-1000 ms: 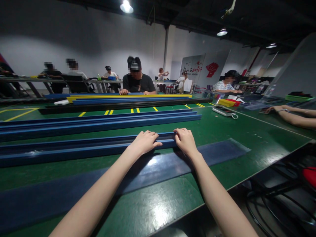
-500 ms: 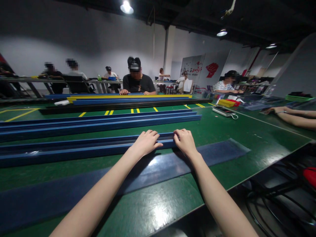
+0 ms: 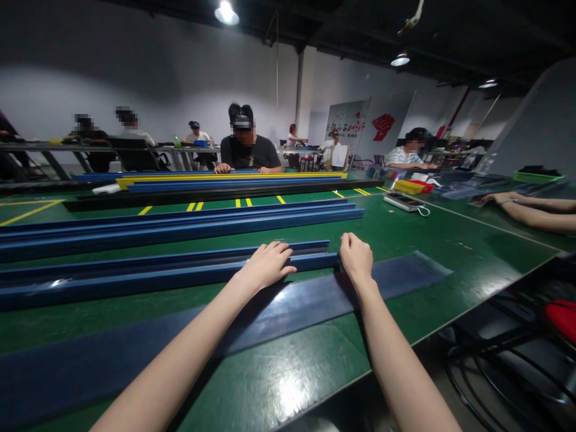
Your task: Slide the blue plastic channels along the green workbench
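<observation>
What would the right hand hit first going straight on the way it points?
Probably the second blue channel, close to its right end, just beyond the nearest blue channel. Depth and height are hard to judge, so the right hand might pass above it.

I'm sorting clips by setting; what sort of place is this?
Probably a workshop or training room: long blue rails lie on a big green table, several people are seated beyond them, and lamps hang overhead.
</observation>
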Available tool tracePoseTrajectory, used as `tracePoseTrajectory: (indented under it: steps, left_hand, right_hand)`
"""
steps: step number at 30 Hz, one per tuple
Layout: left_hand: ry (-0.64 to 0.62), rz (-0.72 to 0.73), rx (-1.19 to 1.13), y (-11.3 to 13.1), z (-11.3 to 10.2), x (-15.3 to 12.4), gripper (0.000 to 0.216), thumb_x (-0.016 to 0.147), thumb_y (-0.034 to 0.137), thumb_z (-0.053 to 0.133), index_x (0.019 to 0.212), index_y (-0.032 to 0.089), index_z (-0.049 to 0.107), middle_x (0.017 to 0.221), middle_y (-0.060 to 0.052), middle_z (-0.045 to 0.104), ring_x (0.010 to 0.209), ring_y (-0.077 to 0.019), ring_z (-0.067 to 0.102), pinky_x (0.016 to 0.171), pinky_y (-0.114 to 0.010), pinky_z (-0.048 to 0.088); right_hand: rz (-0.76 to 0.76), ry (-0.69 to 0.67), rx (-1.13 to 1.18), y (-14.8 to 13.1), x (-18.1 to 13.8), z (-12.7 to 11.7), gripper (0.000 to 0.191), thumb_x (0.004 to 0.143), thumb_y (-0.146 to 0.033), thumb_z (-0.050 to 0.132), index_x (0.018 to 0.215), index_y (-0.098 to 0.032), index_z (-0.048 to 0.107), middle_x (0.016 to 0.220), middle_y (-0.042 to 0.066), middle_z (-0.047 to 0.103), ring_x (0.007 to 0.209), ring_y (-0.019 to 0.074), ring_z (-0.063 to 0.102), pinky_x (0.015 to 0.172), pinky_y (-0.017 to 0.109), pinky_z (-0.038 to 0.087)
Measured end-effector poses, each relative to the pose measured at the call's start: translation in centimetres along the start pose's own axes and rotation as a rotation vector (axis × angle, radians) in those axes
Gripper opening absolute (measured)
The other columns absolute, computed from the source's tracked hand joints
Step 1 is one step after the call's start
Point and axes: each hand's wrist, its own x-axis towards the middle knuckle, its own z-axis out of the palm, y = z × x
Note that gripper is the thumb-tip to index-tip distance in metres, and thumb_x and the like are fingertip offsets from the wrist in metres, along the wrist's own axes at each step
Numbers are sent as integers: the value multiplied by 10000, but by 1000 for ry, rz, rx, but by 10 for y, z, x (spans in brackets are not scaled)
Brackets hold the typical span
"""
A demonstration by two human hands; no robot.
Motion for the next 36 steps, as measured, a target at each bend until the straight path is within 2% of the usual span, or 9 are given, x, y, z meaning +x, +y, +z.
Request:
tracePoseTrajectory:
  steps: [4, 9, 13, 17, 22, 29, 36]
  left_hand:
    - [15, 1, 20, 2, 0, 0, 382, 848, 416, 435, 1145, 182, 492, 1231, -95, 502, 1131, -236, 445, 882, -355, 388]
    - [56, 9, 24, 2, 1, 0, 381, 860, 401, 413, 1165, 182, 478, 1215, -95, 500, 1110, -228, 455, 883, -345, 383]
    - [76, 24, 31, 1, 3, 0, 380, 862, 392, 413, 1178, 189, 469, 1226, -89, 490, 1111, -225, 452, 883, -344, 383]
    - [98, 34, 38, -1, 5, 1, 372, 857, 380, 427, 1173, 188, 475, 1229, -89, 484, 1098, -224, 458, 879, -346, 387]
    - [103, 41, 38, -1, 7, 1, 366, 860, 377, 422, 1172, 193, 481, 1211, -86, 496, 1075, -222, 472, 863, -344, 397]
    - [92, 39, 29, 0, 6, 1, 379, 857, 370, 433, 1187, 187, 475, 1223, -94, 491, 1095, -223, 470, 874, -343, 393]
    - [84, 45, 33, 2, 3, 2, 367, 857, 357, 438, 1180, 188, 481, 1214, -97, 500, 1091, -217, 475, 873, -336, 392]
  right_hand:
    - [71, -49, 132, 7, 2, 7, 461, 868, -351, 245, 746, -208, 665, 613, 63, 635, 599, 183, 555, 583, 266, 350]
    - [147, -185, 249, 10, 5, 7, 511, 879, -364, 197, 787, -201, 673, 570, 49, 635, 587, 183, 575, 624, 272, 384]
    - [188, -290, 198, 13, 6, 3, 531, 888, -392, 185, 827, -182, 668, 607, 61, 654, 648, 186, 600, 657, 272, 394]
    - [162, -362, 9, 15, 6, -1, 573, 895, -418, 166, 873, -144, 668, 755, 123, 673, 838, 219, 600, 734, 286, 387]
    - [87, -495, -76, 16, 6, -8, 617, 897, -448, 120, 933, -140, 654, 868, 143, 664, 907, 244, 588, 756, 309, 384]
    - [30, -528, -33, 21, 7, -10, 622, 904, -472, 135, 884, -139, 660, 797, 125, 674, 884, 213, 593, 770, 266, 374]
    - [28, -602, 24, 31, 13, -9, 610, 895, -486, 154, 766, -167, 657, 664, 103, 660, 713, 193, 613, 688, 259, 397]
